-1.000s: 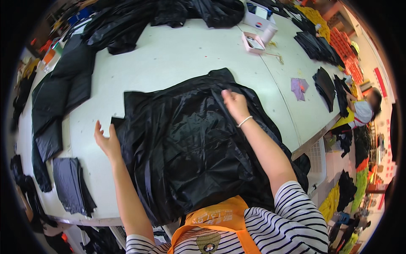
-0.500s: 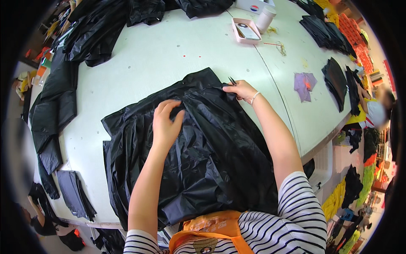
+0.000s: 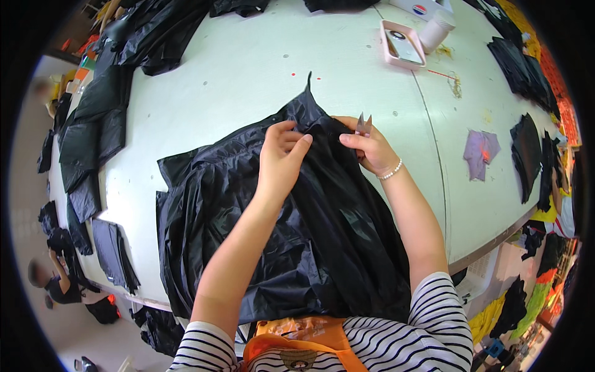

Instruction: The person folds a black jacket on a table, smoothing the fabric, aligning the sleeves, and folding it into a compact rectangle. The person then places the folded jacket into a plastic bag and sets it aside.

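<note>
A shiny black garment (image 3: 273,229) lies spread on the white table (image 3: 248,80) in front of me. My left hand (image 3: 282,158) presses on its upper part, fingers pinching the fabric near the top edge. Close beside it, my right hand (image 3: 365,146) holds small metal thread snips (image 3: 363,124), their blades pointing up, and also touches the garment's top edge. A bead bracelet circles my right wrist. A narrow point of the fabric sticks out toward the far side of the table.
A pink tray (image 3: 403,44) and a white cup (image 3: 436,30) stand at the far right. Piles of black fabric (image 3: 99,124) lie along the left edge and the right edge (image 3: 530,155). A purple scrap (image 3: 480,152) lies right of my hand.
My left hand moved from the garment's left edge to its top centre, beside my right hand. The garment's top was gathered and pulled toward the far side.
</note>
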{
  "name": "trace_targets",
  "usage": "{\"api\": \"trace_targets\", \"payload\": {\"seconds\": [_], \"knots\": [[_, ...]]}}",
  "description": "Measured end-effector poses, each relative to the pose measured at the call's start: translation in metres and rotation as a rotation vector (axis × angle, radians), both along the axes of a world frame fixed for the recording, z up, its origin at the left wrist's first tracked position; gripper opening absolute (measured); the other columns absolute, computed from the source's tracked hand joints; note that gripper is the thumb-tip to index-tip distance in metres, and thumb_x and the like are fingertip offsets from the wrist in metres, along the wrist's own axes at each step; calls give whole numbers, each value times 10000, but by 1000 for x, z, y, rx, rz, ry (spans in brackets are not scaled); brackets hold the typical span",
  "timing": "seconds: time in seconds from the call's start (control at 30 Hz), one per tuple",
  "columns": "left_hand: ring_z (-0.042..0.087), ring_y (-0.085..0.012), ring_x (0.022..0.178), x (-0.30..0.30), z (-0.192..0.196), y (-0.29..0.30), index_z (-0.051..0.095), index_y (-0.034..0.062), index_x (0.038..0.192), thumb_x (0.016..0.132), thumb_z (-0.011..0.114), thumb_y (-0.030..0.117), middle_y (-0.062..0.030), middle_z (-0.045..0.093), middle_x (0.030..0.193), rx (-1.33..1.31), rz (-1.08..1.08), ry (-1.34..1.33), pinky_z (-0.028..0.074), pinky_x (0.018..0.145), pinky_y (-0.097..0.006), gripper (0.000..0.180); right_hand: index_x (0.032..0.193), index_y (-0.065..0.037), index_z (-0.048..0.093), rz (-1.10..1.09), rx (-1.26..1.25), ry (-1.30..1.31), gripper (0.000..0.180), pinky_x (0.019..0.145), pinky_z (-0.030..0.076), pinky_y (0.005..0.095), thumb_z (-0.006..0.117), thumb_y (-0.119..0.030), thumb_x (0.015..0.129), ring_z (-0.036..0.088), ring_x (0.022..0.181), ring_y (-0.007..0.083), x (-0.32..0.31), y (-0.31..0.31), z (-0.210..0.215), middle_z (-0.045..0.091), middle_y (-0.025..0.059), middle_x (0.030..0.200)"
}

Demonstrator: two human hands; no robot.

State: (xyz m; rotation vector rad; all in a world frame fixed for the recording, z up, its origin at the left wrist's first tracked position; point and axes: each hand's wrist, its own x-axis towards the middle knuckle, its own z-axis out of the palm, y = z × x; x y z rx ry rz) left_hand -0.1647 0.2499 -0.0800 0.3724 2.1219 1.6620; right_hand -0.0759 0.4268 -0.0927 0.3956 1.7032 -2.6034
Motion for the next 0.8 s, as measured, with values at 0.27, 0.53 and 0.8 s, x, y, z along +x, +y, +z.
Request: {"api": "trace_targets", "payload": {"seconds": [0.27,0.53,0.8], "knots": [[510,-182,1132,109,-43,-97,463,53,1287,958,453,399,-58,542,1231,729,601,-634,406,964,-311,478,1281,-35,559,474,-90,436,429,1033,380,297,557,-31,853,518,1221,188,5,-147,52,562,101,1315],[524,-158,1096,144,13,-294,485,-20,1262,956,488,348,-87,563,1219,697,99,-593,399,971,-302,478,1387,-99,432,75,456,183,650,640,425,203,512,128,783,492,703,59,38,-165,87,523,19,1346],[575,-194,1057,279,160,-462,387,-105,1323,862,646,363,-135,573,1220,625,-51,-529,414,960,-324,706,924,-83,634,301,1061,574,264,718,509,303,703,-9,680,613,834,240,98,-297,114,624,66,873]]}}
